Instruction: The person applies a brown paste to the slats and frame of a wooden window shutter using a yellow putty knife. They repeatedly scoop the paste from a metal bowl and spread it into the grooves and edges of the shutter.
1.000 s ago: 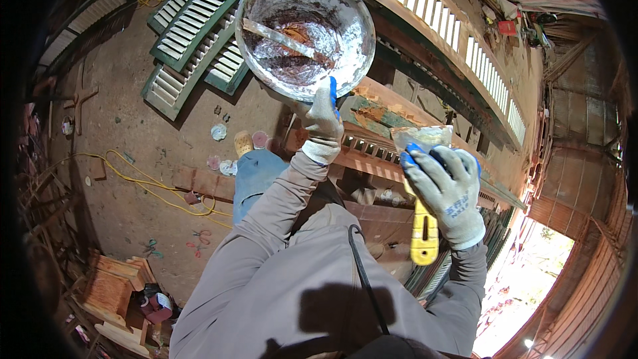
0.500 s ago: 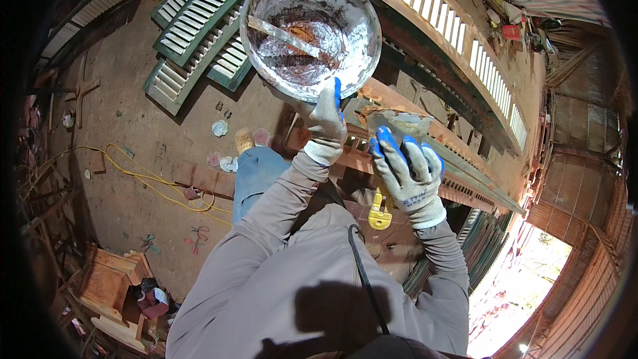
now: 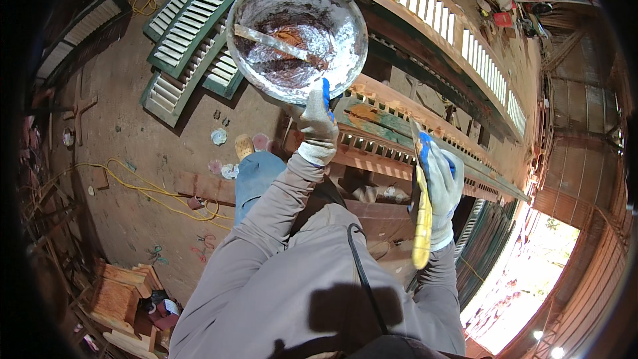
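Note:
My left hand [image 3: 316, 123], in a grey glove with blue fingertips, grips the rim of a round metal basin [image 3: 342, 23]. Its thumb lies over the near edge. White and reddish-brown paste coats the inside, and a flat stick [image 3: 272, 43] rests across it, one end in the paste. My right hand [image 3: 442, 189], gloved alike, is closed round a putty knife [image 3: 422, 223] with a yellow handle. The knife stands nearly edge-on, blade pointing away from me, beside a louvred wooden shutter [image 3: 405, 129] that bears green and orange-brown patches.
A long wooden louvred frame [image 3: 458, 40] arches across the far right. Green shutters [image 3: 189, 26] lie stacked at the far left. A yellow cord [image 3: 149, 187] trails over the floor near a wooden box [image 3: 118, 296]. More dark shutters [image 3: 488, 246] lean at the right.
My right hand has turned and moved right, swinging the putty knife from its broad face to its edge and uncovering the shutter's patches. The basin has shifted slightly left in view.

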Demonstrator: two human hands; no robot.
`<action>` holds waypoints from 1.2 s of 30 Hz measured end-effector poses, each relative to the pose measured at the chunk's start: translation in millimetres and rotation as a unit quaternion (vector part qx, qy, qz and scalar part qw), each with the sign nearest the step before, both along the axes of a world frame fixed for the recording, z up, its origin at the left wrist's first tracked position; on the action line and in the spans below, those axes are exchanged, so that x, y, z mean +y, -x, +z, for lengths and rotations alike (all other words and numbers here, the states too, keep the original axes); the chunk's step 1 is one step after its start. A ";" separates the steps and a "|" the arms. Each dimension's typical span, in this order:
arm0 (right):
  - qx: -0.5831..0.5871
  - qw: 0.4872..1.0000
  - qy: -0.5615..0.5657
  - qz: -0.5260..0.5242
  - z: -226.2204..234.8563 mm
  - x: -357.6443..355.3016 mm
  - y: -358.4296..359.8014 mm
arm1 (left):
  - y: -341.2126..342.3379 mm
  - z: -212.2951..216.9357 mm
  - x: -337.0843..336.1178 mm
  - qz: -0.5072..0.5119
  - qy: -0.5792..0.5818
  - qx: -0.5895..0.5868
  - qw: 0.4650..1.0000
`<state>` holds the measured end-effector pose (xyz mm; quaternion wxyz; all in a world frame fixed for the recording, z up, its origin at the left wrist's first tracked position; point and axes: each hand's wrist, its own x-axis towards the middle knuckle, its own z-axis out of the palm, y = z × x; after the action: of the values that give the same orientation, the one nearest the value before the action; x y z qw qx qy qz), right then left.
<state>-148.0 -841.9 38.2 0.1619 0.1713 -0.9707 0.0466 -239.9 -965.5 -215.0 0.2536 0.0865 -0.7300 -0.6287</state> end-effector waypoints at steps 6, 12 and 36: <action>-0.040 0.985 0.154 -0.060 -4.1 -32.7 4.9 | -4.4 12.4 -12.3 -0.037 0.080 0.012 0.996; -0.096 0.993 0.069 -0.027 -2.7 -61.2 7.1 | -6.6 8.3 -8.0 -0.046 0.047 0.005 0.998; -0.098 0.962 0.122 -0.223 -2.5 -152.0 14.7 | -12.8 33.7 -17.0 -0.097 0.078 0.059 0.990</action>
<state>-162.7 -993.9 35.7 0.0919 -0.0761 -0.9823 0.1442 -227.0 -982.5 -181.3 0.2402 -0.0421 -0.7656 -0.5953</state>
